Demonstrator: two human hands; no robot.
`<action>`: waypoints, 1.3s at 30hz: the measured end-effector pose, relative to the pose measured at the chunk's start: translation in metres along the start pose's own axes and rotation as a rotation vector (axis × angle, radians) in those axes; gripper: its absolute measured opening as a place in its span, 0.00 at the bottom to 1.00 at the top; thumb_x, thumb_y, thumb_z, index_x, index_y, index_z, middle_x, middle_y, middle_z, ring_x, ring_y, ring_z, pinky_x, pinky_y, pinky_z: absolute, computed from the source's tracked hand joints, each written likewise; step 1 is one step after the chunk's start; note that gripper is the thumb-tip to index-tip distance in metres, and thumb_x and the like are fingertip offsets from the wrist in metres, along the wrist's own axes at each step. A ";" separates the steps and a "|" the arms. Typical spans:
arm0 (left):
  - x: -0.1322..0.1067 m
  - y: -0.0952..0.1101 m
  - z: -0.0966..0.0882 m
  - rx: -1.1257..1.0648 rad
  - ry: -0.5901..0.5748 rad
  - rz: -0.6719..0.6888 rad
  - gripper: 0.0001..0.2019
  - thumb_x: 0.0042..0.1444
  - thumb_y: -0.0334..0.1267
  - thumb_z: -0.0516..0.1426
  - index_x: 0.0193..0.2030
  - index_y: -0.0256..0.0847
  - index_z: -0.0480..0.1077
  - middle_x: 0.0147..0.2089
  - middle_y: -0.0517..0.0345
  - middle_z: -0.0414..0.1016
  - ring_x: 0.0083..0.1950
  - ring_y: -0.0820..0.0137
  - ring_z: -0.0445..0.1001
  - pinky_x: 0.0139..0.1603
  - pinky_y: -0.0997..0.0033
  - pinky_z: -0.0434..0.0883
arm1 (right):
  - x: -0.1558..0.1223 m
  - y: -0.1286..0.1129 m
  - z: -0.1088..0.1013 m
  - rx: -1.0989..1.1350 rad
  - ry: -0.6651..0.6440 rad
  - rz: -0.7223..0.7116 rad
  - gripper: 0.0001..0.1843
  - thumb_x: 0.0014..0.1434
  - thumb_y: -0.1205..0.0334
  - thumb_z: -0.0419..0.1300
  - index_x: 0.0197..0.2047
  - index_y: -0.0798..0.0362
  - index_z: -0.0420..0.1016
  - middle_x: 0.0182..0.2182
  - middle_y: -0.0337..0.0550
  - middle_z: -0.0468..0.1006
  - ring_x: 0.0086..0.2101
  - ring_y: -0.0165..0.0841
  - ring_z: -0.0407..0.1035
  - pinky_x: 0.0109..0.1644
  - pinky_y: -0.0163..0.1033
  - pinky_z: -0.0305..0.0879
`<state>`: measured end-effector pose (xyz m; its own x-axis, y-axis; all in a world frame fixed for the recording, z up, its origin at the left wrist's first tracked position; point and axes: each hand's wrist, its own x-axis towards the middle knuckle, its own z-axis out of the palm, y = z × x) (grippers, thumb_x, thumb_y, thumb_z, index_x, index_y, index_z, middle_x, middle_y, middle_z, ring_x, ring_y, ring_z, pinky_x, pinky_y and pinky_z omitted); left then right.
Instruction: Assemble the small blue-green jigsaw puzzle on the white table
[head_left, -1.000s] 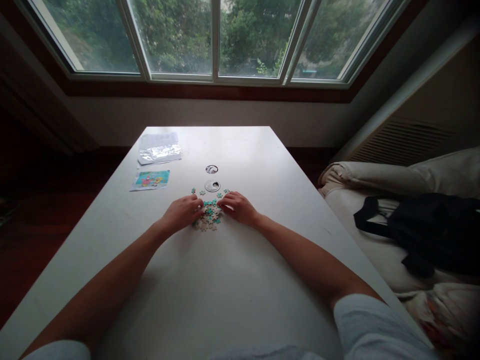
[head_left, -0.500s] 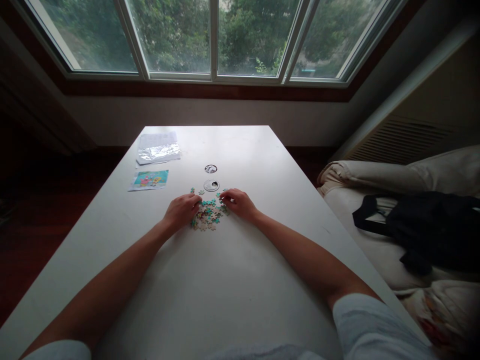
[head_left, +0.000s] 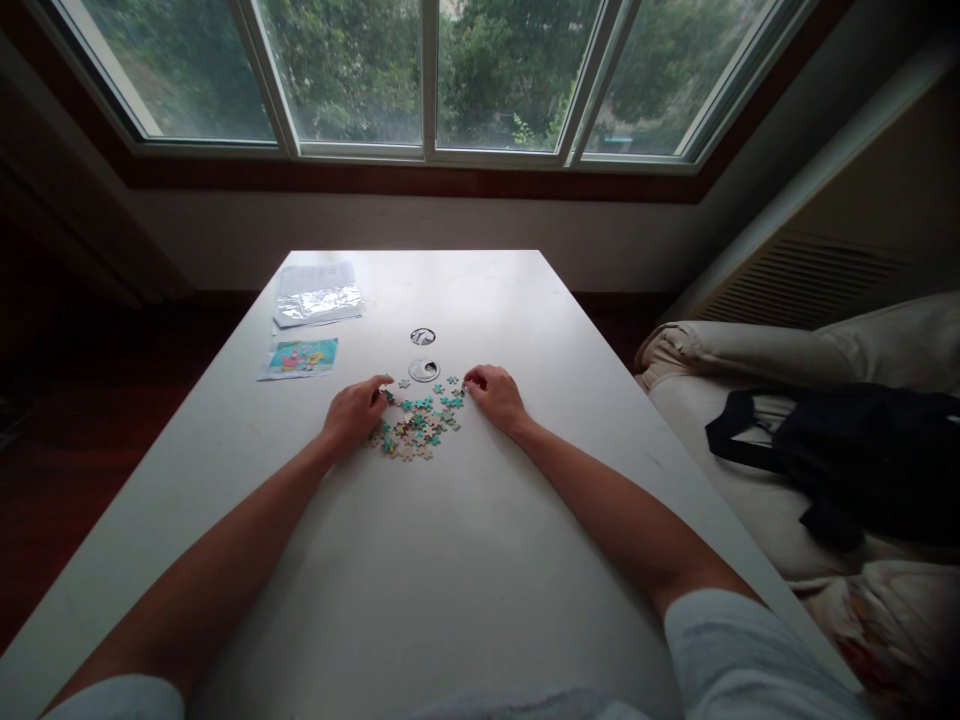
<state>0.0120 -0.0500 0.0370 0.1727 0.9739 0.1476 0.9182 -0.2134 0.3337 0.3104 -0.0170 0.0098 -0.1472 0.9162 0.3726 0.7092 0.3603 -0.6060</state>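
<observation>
A scatter of small puzzle pieces [head_left: 420, 425], mostly teal and beige, is spread flat on the white table [head_left: 450, 560], a little beyond its middle and between the two hands. The left hand [head_left: 352, 412] is laid palm down at the left edge of the scatter, its fingers loosely bent and its fingertips touching the nearest pieces. The right hand [head_left: 493, 393] is set at the right edge, knuckles up, with the fingers curled in toward the pieces. Whether a piece is pinched in either hand cannot be told (the pieces are too small and the fingertips hide them).

Just beyond the pieces a round silver disc [head_left: 423, 370] is seen, and a second disc [head_left: 422, 336] lies a little farther off. To the left a colourful picture card [head_left: 298, 357] is laid flat, with a clear plastic bag [head_left: 317, 297] behind it. A black bag [head_left: 862, 460] is lying on the pale sofa [head_left: 750, 350] at the right.
</observation>
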 end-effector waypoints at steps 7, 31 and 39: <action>0.002 -0.004 -0.004 0.071 -0.007 -0.025 0.18 0.61 0.38 0.51 0.57 0.50 0.72 0.35 0.60 0.79 0.35 0.66 0.75 0.36 0.70 0.64 | -0.002 0.002 0.003 0.028 0.030 -0.119 0.04 0.61 0.66 0.62 0.38 0.50 0.79 0.36 0.44 0.76 0.41 0.37 0.67 0.50 0.45 0.64; 0.007 -0.014 0.002 0.091 0.127 0.081 0.11 0.63 0.42 0.55 0.46 0.45 0.77 0.48 0.50 0.75 0.52 0.59 0.70 0.56 0.57 0.65 | -0.018 -0.030 0.002 0.006 -0.245 -0.566 0.06 0.67 0.60 0.59 0.44 0.47 0.78 0.41 0.46 0.79 0.44 0.38 0.68 0.52 0.45 0.63; 0.006 -0.016 -0.001 0.128 0.140 0.020 0.11 0.64 0.41 0.54 0.48 0.46 0.76 0.48 0.50 0.76 0.52 0.58 0.70 0.55 0.57 0.65 | -0.019 -0.030 0.003 0.007 -0.266 -0.558 0.06 0.66 0.60 0.61 0.44 0.47 0.78 0.41 0.45 0.79 0.43 0.38 0.68 0.51 0.45 0.63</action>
<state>-0.0017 -0.0414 0.0338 0.1479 0.9474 0.2839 0.9545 -0.2119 0.2099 0.2899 -0.0449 0.0191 -0.6626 0.6008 0.4471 0.4709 0.7985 -0.3751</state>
